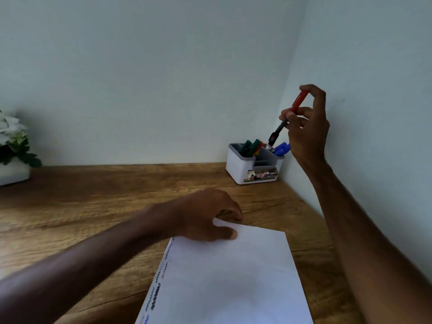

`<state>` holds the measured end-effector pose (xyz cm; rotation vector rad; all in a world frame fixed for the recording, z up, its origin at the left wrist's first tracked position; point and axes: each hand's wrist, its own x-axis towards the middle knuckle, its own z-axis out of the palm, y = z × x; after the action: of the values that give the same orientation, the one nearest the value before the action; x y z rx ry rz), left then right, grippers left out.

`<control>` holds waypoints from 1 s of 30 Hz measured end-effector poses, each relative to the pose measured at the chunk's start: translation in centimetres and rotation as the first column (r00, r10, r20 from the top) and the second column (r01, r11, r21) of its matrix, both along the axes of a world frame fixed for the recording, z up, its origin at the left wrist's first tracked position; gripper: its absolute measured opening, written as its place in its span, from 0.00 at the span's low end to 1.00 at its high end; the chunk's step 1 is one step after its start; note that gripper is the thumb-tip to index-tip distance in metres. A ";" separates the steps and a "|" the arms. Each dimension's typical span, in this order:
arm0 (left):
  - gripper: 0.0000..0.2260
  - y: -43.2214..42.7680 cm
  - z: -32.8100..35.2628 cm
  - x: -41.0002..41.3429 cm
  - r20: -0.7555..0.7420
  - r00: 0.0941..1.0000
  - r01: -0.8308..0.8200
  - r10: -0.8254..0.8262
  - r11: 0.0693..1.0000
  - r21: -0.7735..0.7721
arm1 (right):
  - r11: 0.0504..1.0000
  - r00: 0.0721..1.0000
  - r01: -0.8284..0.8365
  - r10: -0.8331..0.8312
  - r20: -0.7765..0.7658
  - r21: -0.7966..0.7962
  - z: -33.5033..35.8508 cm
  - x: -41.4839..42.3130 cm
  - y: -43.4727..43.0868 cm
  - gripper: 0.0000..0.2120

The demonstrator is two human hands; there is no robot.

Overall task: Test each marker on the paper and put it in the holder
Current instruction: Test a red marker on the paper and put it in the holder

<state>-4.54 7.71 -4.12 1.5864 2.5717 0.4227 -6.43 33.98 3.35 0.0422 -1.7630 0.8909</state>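
Evidently placed only as decoration, a white-flowered plant (pixel 14 141) is seen at the far left of the wooden counter (pixel 93 206), well apart from the work. Next, the left hand (pixel 205 216) is laid on the far left corner of the paper (pixel 233 277), thumb flat on the sheet and fingers bent over its edge, presumably so that the sheet is kept from sliding. Whether the corner is pinched or merely pressed cannot be told through the blur. Test scribbles (pixel 161 274) are crowded along the paper's left edge, and the rest is left blank. Further right, the white holder (pixel 236 169) is tucked into the corner of the walls, with green markers (pixel 247 147) and blue markers (pixel 281 148) already sorted into separate compartments. Above it, the red marker (pixel 297 104) is pinched between the thumb and curled fingers of the right hand (pixel 308 127). It is held steeply, cap uppermost, and its lower end is lined up between the two groups, seemingly for dropping in.
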 end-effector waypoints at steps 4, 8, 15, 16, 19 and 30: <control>0.19 0.0 -0.1 -0.1 -0.013 1.000 0.000 0.000 1.000 -0.007 | 1.000 1.000 -0.011 0.011 0.010 -0.012 -1.3 -0.4 0.2 0.17; 0.19 0.1 0.0 -0.1 -0.013 1.000 0.011 -0.011 1.000 -0.008 | 0.996 0.993 -0.082 0.079 -0.085 -0.041 -0.8 0.4 -1.3 0.15; 0.20 0.1 -0.1 -0.3 -0.019 0.999 0.031 -0.031 0.999 -0.009 | 0.970 0.976 -0.211 0.216 -0.031 0.122 -0.2 0.9 -5.6 0.13; 0.20 0.1 -0.1 -0.3 -0.022 0.999 0.034 -0.034 0.999 -0.006 | 0.968 0.980 -0.194 0.197 -0.003 0.156 -0.6 0.6 -5.7 0.13; 0.20 0.0 -0.2 -0.4 -0.022 0.999 0.037 -0.037 0.999 -0.006 | 0.960 0.991 -0.133 0.124 0.055 0.245 -1.9 -0.3 -5.4 0.12; 0.19 0.1 -0.4 -0.6 -0.028 0.999 0.043 -0.043 0.999 0.005 | 0.935 0.969 -0.103 0.017 0.247 0.339 -3.4 -1.7 -5.1 0.09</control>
<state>-5.19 7.80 -4.53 1.6577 2.5537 0.4066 -8.11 28.89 -0.09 0.2306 -2.1430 0.6339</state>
